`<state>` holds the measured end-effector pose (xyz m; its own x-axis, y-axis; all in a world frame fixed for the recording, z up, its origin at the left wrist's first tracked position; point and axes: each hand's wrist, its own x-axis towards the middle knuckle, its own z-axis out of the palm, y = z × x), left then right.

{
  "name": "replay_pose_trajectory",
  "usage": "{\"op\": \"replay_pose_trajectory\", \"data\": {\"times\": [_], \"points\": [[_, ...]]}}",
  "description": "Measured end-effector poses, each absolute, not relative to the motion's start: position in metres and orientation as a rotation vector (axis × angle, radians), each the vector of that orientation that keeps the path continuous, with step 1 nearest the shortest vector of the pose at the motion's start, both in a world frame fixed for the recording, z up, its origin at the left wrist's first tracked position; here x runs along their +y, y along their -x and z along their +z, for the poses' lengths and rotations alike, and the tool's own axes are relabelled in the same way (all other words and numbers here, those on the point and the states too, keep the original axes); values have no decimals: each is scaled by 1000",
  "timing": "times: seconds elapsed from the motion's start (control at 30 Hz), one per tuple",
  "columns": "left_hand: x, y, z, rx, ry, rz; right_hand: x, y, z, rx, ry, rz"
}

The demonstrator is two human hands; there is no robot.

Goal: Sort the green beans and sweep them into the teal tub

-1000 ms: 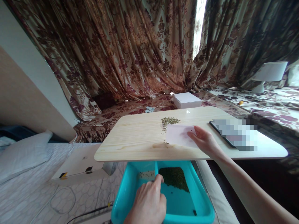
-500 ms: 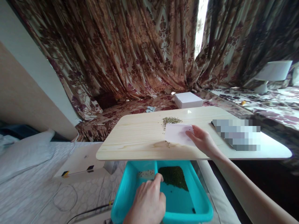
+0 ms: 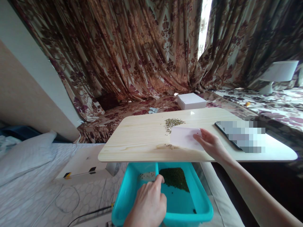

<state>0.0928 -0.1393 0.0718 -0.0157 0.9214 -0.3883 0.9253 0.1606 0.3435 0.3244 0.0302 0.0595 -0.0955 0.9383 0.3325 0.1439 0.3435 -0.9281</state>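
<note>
My right hand grips a pale plastic card standing on edge on the light wooden table, just this side of a small pile of green beans. A few loose beans lie by the card's near edge. My left hand is closed on the middle divider of a turquoise bin held below the table's front edge. The bin's right compartment holds a heap of dark green beans; the left compartment holds a thin scatter of pale grains.
A blurred flat device lies on the table's right side. A white box sits behind the table on patterned fabric. A white board and cables lie on the bed to the left. Heavy floral curtains hang behind.
The card and my right hand have shifted slightly right and toward the table's near edge. My left hand stays on the bin.
</note>
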Motion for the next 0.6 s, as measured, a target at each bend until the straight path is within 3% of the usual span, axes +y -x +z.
{"op": "replay_pose_trajectory", "data": {"times": [0.6], "points": [[-139, -93, 74, 1912, -1754, -8, 5, -330, 66, -1515, 1113, 1048]]}}
